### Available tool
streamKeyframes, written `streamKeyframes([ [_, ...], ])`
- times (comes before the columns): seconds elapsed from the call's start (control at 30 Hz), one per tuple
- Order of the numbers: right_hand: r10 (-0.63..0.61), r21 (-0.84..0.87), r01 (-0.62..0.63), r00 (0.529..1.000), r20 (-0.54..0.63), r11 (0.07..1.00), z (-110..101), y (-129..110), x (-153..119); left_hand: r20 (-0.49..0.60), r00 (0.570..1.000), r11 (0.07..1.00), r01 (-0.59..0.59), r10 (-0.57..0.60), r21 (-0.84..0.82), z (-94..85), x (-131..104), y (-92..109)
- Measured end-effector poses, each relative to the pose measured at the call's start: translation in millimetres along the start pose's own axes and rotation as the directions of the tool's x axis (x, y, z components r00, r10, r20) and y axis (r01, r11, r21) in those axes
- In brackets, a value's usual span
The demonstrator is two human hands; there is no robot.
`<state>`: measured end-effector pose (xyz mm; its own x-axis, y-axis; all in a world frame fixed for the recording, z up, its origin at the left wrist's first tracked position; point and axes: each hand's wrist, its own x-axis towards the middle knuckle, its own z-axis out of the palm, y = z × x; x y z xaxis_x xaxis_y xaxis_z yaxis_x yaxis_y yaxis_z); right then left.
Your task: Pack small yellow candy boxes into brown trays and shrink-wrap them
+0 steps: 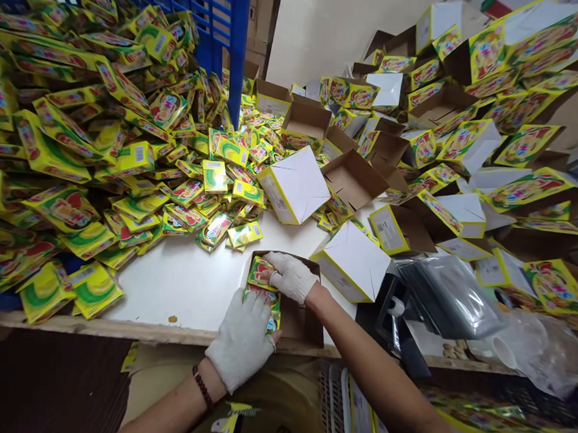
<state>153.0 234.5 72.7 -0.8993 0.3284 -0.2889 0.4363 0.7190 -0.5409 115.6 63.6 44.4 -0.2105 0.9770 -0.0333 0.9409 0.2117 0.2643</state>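
An open brown carton [312,321] lies at the table's front edge before me, with small yellow-green printed boxes in its left part. My left hand [246,340], in a white knit glove with bare fingertips, grips the nearer small box [275,309], its thumb at the near side. My right hand [290,276], gloved likewise, reaches into the carton from the right. Its fingers and thumb close on the farther small box [258,271]. The palms partly cover both boxes, and the carton's right part shows bare brown cardboard.
A large heap of small boxes [112,155] spills from a blue crate [237,52] at left. White-bottomed cartons [298,184] stand beyond my hands, with many more piled at right [467,142]. Clear plastic sleeves [449,296] and a tape dispenser [395,319] lie right of my forearm.
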Motion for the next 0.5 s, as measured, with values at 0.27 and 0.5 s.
streamKeyframes([
  [0.27,0.095,0.103,-0.083,0.989,-0.117,0.991,8.9,2.3,-12.0,-0.024,1.000,1.000,0.014,-0.014,-0.027,5.8,-0.6,-0.5],
  [0.5,0.131,0.254,-0.116,0.991,-0.042,0.960,0.8,9.9,-11.7,-0.004,1.000,0.999,0.007,-0.007,-0.031,1.8,0.2,-0.7],
])
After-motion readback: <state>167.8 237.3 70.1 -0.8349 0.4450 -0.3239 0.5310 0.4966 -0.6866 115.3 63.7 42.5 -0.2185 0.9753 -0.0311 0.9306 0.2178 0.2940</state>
